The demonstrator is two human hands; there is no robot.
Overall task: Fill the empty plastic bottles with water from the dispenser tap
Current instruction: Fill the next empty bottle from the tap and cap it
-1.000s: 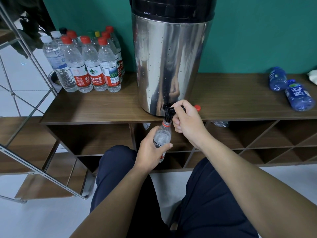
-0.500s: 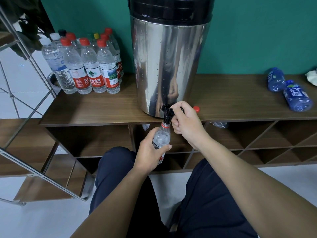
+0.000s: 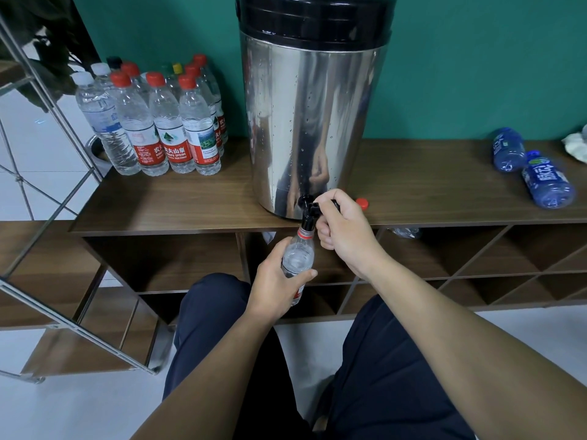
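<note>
Leftmost on the wooden shelf top [image 3: 197, 204] stands a cluster of capped bottles [image 3: 158, 122], upright and packed close against the green wall, most with red caps and seemingly full. Next comes the steel dispenser [image 3: 313, 122], whose black tap [image 3: 307, 214] juts over the shelf's front edge. Directly beneath the spout hangs the bottle being filled [image 3: 298, 258], uncapped, its neck just under the tap and its body held in the air in front of the open cubbies. How full it is cannot be read clearly. Thin clear plastic like this will probably dent under a hard squeeze and grow heavier as water comes in, so a firm wrap round the middle, near the label, seems the sensible hold, with the mouth kept square under the spout; any wetness would make it slippery. The left hand [image 3: 276, 281] does just that, fingers and thumb curled round the bottle's body. The right hand [image 3: 344, 231] is closed on the tap lever, fingers folded beneath it. A loose red cap [image 3: 362, 203] lies just beside that hand. Far right, two blue bottles [image 3: 527, 169] lie on their sides.
</note>
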